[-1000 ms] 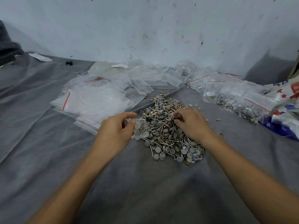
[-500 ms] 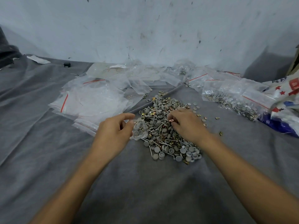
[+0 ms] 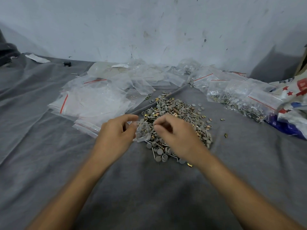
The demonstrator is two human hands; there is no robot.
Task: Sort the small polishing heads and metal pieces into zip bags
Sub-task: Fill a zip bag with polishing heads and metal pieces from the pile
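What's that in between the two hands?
A small clear zip bag, pinched by the left hand, with grey polishing heads inside, beside the right hand. The head view shows it.

A pale wall (image 3: 149, 22) with dark spots and scratches stands at the far side. A wrinkled grey cloth (image 3: 149, 188) covers the surface. A grey shadow (image 3: 272, 63) falls far right.

The cloth (image 3: 49, 146) is matt and a little fuzzy. The zip bags (image 3: 99, 103) are clear, glossy plastic. The polishing heads (image 3: 159, 151) look matt grey on thin shiny metal pins; the metal pieces (image 3: 226, 135) gleam brass-yellow.
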